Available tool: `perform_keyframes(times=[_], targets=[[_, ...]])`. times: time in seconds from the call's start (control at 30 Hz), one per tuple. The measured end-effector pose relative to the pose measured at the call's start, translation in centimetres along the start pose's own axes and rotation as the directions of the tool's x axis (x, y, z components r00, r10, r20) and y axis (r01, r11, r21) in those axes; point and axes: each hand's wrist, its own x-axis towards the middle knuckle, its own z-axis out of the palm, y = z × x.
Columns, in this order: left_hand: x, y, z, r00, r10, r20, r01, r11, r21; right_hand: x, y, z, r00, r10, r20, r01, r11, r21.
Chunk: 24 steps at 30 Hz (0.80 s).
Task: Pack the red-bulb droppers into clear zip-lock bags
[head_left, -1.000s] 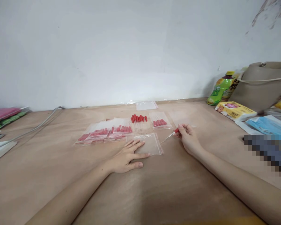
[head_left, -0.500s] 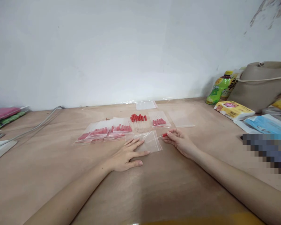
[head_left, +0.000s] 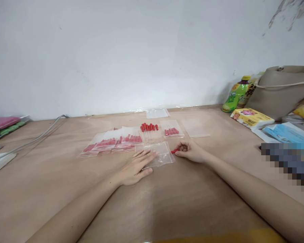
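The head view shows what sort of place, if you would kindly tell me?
It looks like an informal worktable against a pale wall, perhaps at home or in a small workshop: red-topped droppers and clear bags lie on it, with a green bottle and tan bag at the right.

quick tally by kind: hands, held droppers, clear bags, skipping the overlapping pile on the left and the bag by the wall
Hands: 2 (left hand, right hand)
Held dropper: 1
Clear bags: 3 (pressed bag under the left hand, filled bag, rightmost bag)
Total: 6
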Motion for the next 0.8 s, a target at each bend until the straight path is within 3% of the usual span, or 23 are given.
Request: perform_keyframes(times=[0.13, 0.23, 0.33, 0.43, 0.53, 0.73, 0.8], targets=[[0.2, -0.1, 0.3, 0.992, -0.073, -0.103, 0.068, 0.996, -0.05, 0.1, 0.2, -0.1, 1.0, -0.01, 0.028, 0.008, 0.997, 0.073], [0.4, -0.1, 0.3, 0.991, -0.077, -0.107, 0.072, 0.996, -0.047, 0.0, 0.1, 0.3, 1.0, 0.019, 0.02, -0.022, 0.989, 0.145], [0.4, 0.0, 0.3, 0.993, -0.077, -0.094, 0.073, 0.996, -0.05, -0.1, -0.1, 1.0, 0.999, 0.017, 0.051, -0.022, 0.993, 0.114], [0.4, 0.1, 0.3, 0.995, -0.063, -0.081, 0.058, 0.997, -0.057, -0.3, -0.1, 1.5, 0.988, -0.109, 0.114, 0.098, 0.991, 0.094], [0.4, 0.0, 0.4, 0.997, -0.054, -0.057, 0.05, 0.997, -0.065, -0.5, 0.2, 1.7, 0.959, -0.233, 0.165, 0.198, 0.959, 0.202], [0.5, -0.1, 0.5, 0.998, -0.038, -0.05, 0.034, 0.996, -0.081, -0.7, 0.1, 2.1, 0.913, -0.214, 0.347, 0.08, 0.929, 0.361], [0.5, 0.0, 0.4, 0.998, -0.035, -0.053, 0.03, 0.996, -0.086, -0.7, -0.2, 2.3, 0.916, -0.191, 0.354, 0.056, 0.932, 0.359]])
